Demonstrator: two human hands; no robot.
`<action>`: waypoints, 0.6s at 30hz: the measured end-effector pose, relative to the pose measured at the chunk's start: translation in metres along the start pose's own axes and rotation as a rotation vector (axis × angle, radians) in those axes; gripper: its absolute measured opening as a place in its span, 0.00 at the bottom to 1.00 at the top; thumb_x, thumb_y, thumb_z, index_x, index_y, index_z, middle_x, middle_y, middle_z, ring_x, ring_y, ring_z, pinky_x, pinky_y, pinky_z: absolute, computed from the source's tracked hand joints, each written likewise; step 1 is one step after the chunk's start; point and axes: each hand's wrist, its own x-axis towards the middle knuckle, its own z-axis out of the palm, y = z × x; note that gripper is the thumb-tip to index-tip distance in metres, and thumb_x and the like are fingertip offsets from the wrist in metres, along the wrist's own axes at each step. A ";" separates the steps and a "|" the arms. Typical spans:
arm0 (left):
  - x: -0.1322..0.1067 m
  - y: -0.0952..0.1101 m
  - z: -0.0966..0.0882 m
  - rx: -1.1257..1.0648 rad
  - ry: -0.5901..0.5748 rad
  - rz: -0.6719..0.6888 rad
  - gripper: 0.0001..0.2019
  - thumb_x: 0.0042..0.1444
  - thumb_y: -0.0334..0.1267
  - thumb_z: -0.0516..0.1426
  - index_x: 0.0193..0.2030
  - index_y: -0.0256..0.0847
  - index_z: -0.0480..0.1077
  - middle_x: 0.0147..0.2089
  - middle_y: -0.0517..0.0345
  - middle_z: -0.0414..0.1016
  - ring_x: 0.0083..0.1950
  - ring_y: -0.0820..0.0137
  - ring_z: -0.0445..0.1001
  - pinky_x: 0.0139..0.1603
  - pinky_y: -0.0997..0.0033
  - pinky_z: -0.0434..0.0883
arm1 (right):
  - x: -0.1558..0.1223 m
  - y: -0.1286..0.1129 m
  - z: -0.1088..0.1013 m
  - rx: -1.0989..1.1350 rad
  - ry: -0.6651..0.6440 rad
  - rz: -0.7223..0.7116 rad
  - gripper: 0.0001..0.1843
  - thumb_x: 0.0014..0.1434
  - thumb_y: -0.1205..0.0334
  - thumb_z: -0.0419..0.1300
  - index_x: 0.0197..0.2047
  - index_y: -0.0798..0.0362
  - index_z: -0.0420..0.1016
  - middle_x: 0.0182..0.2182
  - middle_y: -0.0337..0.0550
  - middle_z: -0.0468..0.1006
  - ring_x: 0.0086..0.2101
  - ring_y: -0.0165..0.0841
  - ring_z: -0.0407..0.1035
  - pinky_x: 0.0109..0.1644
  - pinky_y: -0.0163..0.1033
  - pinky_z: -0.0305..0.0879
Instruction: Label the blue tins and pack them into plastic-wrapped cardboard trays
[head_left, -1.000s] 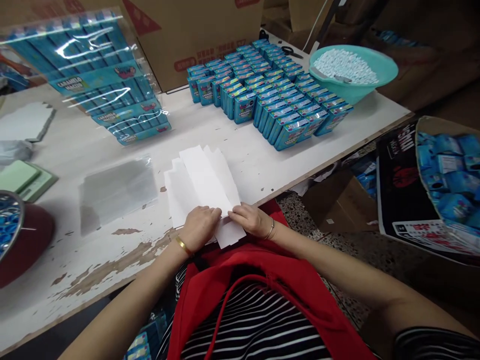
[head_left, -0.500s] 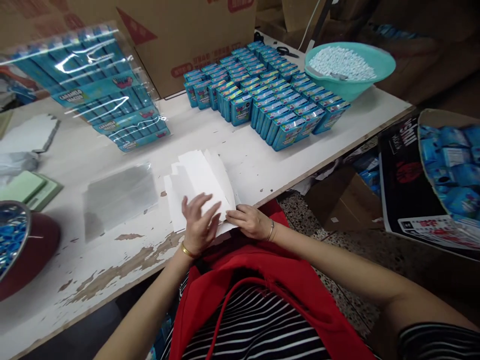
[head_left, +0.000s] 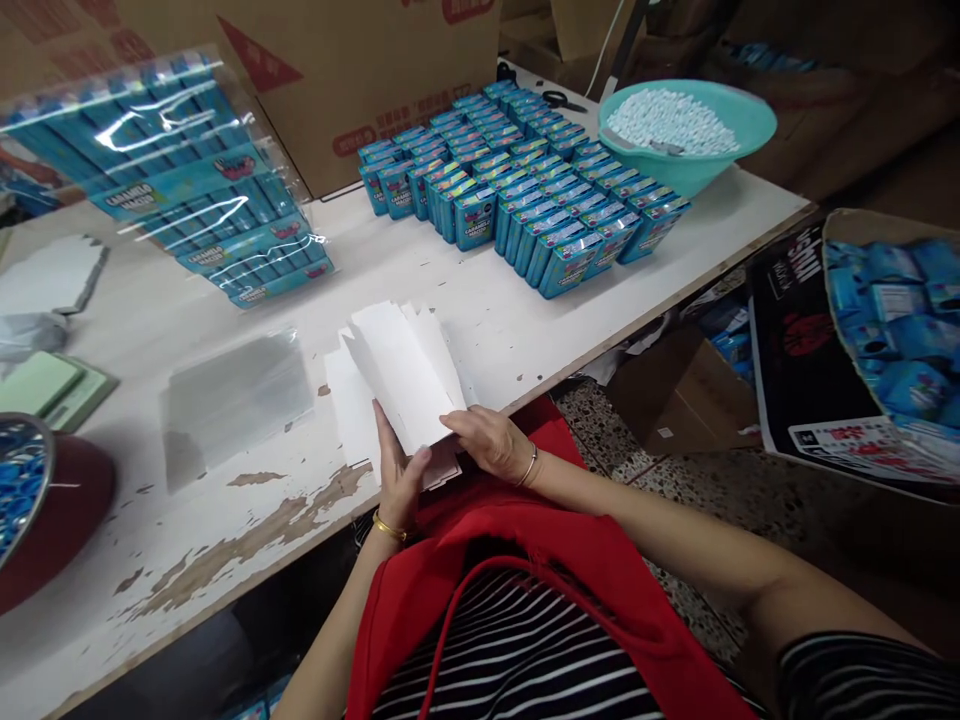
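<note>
A folded white card sheet (head_left: 394, 365) is lifted off a small pile of flat white card (head_left: 343, 415) near the front edge of the table. My left hand (head_left: 399, 482) has it by the left edge, thumb on the near side and fingers partly hidden behind. The near right corner is gripped by my right hand (head_left: 491, 440), thumb and fingers closed on it. Left of the pile lies a stack of clear plastic sheets or bags (head_left: 236, 405).
Rows of blue candy boxes (head_left: 517, 195) stand at the back, beside a teal basin (head_left: 757, 125) of pale pellets. Behind left is a clear-wrapped blue pack (head_left: 225, 230). A dark red bowl (head_left: 82, 510), a green scale (head_left: 79, 395) and scissors (head_left: 562, 100) also sit on the table.
My left hand has turned from open above the card to gripping its left edge. The card has been raised and tilted, with the right hand still at its near corner.
</note>
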 end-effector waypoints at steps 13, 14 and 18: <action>0.008 0.006 0.021 0.071 0.214 -0.225 0.36 0.59 0.44 0.54 0.69 0.45 0.41 0.70 0.50 0.52 0.67 0.65 0.59 0.65 0.60 0.61 | -0.001 -0.001 0.006 -0.135 0.016 0.014 0.20 0.65 0.72 0.45 0.59 0.52 0.61 0.63 0.54 0.58 0.41 0.34 0.68 0.42 0.42 0.70; 0.009 0.006 0.023 0.091 0.227 -0.232 0.36 0.59 0.43 0.55 0.69 0.45 0.41 0.70 0.50 0.53 0.67 0.65 0.59 0.65 0.60 0.62 | 0.001 -0.003 0.006 -0.143 0.004 0.000 0.18 0.66 0.70 0.46 0.57 0.54 0.63 0.63 0.54 0.58 0.40 0.34 0.68 0.42 0.43 0.70; 0.011 0.004 0.025 0.170 0.196 -0.210 0.37 0.57 0.35 0.52 0.70 0.41 0.39 0.70 0.48 0.50 0.68 0.63 0.55 0.67 0.59 0.58 | 0.003 -0.009 0.008 -0.196 -0.087 0.024 0.13 0.67 0.59 0.50 0.47 0.55 0.71 0.61 0.54 0.63 0.35 0.36 0.64 0.37 0.45 0.66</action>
